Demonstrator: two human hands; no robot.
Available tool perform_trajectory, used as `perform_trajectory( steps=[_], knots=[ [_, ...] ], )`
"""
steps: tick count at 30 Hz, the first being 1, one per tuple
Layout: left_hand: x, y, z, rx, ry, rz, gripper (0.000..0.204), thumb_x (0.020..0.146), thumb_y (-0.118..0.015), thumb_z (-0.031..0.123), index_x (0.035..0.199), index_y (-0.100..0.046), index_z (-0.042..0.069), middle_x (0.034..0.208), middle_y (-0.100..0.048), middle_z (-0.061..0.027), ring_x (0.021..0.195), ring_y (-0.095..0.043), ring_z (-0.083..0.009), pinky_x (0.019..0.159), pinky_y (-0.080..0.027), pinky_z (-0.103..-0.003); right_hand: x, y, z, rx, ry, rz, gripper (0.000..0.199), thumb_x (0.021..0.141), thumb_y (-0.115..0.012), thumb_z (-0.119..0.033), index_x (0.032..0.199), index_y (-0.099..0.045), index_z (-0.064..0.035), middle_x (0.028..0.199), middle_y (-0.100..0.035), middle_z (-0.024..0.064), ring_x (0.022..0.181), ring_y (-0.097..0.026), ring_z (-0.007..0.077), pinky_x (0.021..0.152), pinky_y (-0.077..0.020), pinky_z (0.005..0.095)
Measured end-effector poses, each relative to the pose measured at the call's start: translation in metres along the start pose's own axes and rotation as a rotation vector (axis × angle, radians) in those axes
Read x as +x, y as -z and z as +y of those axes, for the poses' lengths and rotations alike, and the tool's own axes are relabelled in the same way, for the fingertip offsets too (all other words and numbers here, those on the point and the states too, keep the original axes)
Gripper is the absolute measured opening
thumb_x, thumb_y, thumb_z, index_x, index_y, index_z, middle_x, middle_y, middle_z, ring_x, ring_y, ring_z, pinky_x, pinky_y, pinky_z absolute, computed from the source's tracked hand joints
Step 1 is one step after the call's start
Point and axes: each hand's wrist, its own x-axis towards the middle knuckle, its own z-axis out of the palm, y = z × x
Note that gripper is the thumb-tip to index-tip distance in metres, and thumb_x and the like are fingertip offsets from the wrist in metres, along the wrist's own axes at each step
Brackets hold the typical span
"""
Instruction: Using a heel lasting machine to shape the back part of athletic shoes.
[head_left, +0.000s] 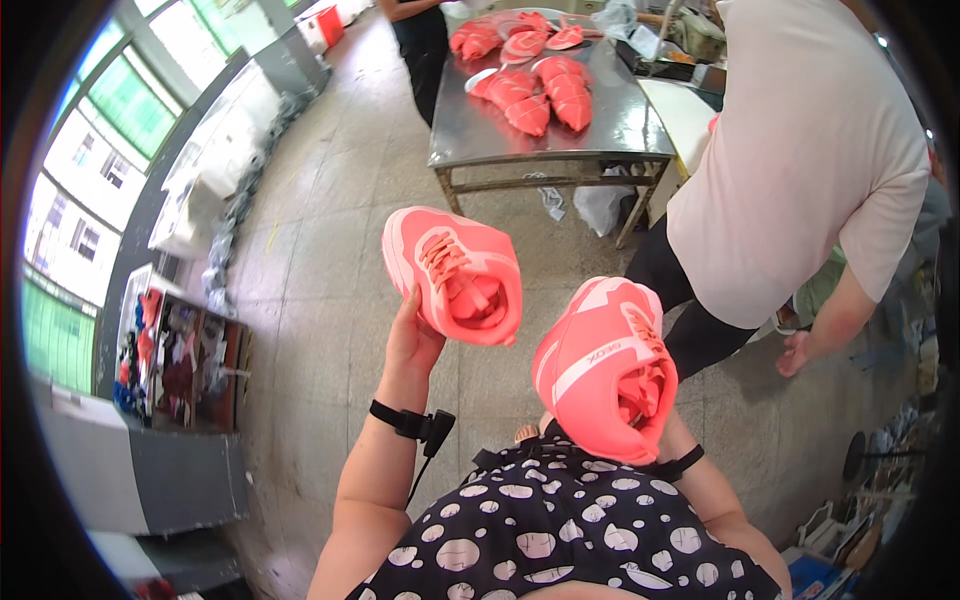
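Observation:
Up in front of me, to the left, my left hand grips a coral-pink sneaker by its side. That sneaker has orange laces, and coral stuffing shows in its opening. A second coral sneaker with a pale side stripe is held close to my body on the right. It covers my right hand, of which only the wrist with a black band shows; its fingers are hidden behind the sneaker. The two sneakers are apart, their openings tilted toward me. Another black band with a small clip circles my left wrist.
Ahead stands a metal table bearing several coral sneakers. Close on my right, a person in a pale shirt faces away, one arm hanging. Another person in black stands beyond the table. A shelf of coloured items is at left.

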Motion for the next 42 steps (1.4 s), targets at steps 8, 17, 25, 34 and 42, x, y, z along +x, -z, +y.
perform_trajectory(
  steps=[8,17,25,34,42],
  knots=[
    [0.167,-0.051,-0.012,0.054,0.232,-0.267,0.045,0.102,-0.044,0.028,0.138,-0.043,0.002,0.139,-0.050,-0.0151,0.126,-0.049,-0.0296,0.108,-0.039,-0.050,0.088,0.011,-0.044,-0.083,0.141,0.038,0.060,0.083,-0.070,-0.015,0.136,-0.045,0.0015,0.133,-0.055,0.0136,0.117,-0.058,0.0243,0.103,-0.0457,0.0399],
    [0.315,-0.119,-0.042,0.149,0.390,-0.220,0.048,0.102,-0.041,0.031,0.141,-0.037,0.005,0.144,-0.043,-0.0169,0.131,-0.044,-0.0369,0.109,-0.033,-0.064,0.177,0.035,-0.113,-0.005,0.257,0.070,0.063,0.085,-0.069,-0.015,0.141,-0.040,-0.0034,0.137,-0.053,0.0102,0.121,-0.055,0.0216,0.101,-0.0449,0.0359],
    [0.471,-0.193,-0.151,0.221,0.598,-0.195,0.045,0.098,-0.055,0.026,0.136,-0.046,0.004,0.138,-0.053,-0.0108,0.126,-0.051,-0.0252,0.111,-0.036,-0.046,0.222,0.058,-0.196,0.030,0.508,0.340,0.050,0.087,-0.064,-0.010,0.134,-0.047,-0.0003,0.130,-0.058,0.0119,0.116,-0.058,0.0226,0.101,-0.0455,0.0375],
    [0.655,-0.309,-0.314,0.301,0.828,-0.241,0.044,0.097,-0.056,0.032,0.134,-0.048,0.008,0.129,-0.060,-0.0094,0.113,-0.061,-0.0259,0.096,-0.051,-0.046,0.291,0.021,-0.364,0.032,0.929,0.430,0.051,0.090,-0.060,-0.016,0.135,-0.045,0.0004,0.132,-0.055,0.0149,0.118,-0.056,0.0277,0.104,-0.0455,0.0425],
    [0.760,-0.432,-0.443,0.292,0.827,-0.407,0.040,0.098,-0.054,0.016,0.135,-0.044,0.004,0.130,-0.057,-0.0136,0.116,-0.059,-0.0260,0.093,-0.055,-0.041,0.352,0.017,-0.569,0.155,1.049,0.503,0.047,0.099,-0.049,-0.029,0.140,-0.042,-0.0060,0.139,-0.052,0.0083,0.126,-0.050,0.0243,0.108,-0.0399,0.0433]
  ],
)
